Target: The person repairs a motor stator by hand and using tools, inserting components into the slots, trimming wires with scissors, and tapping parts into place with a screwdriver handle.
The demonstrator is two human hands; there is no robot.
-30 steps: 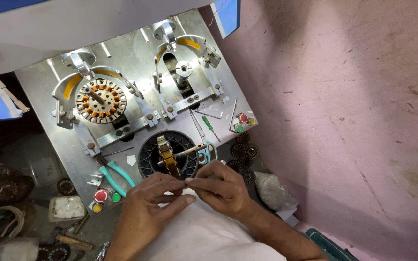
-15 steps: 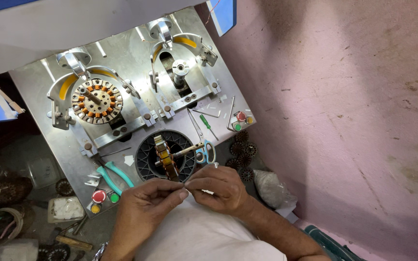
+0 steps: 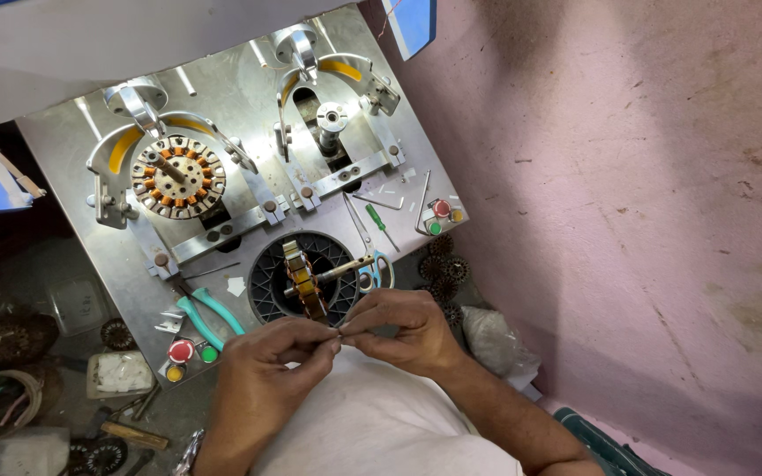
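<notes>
Left hand [image 3: 262,375] and right hand [image 3: 399,330]: fingertips pinched together, meeting near edge of wound stator [image 3: 304,280] (copper coils, edge-up) on black round stand [image 3: 268,280]; item pinched too small to identify. Teal-handled pliers [image 3: 209,316] just left. Second stator [image 3: 176,174] mounted far left on steel winding plate [image 3: 240,97].

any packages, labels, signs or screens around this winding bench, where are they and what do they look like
No labels, signs or screens show.
Clear plastic bag: on the floor right of the metal bench plate, crumpled, greyish.
Small clear plastic tub: lower left, below the red and green buttons, rectangular, with white bits inside.
Both hands meet fingertip to fingertip in front of the plate.
</notes>
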